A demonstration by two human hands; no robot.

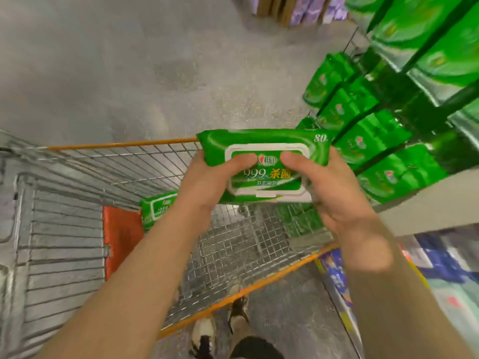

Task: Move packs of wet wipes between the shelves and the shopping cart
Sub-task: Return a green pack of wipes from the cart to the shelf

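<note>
A: Gripping one green wipes pack (261, 164) with both hands over the cart (124, 145). Left hand (207, 185) is curling round its left end, right hand (334, 193) round its right end, both thumbs pressing on the white lid.

B: Anything lying in the basket?

A: A second pack (158, 209) is resting inside, at the left, beside an orange panel (121, 237).

B: Farther out?

A: More green packs are standing in rows on the shelves (375, 141), far right.

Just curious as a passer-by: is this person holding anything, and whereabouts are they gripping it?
Yes, a green pack of wet wipes, held above the shopping cart. The left hand grips its left end, the right hand its right end, thumbs on the lid.
</note>
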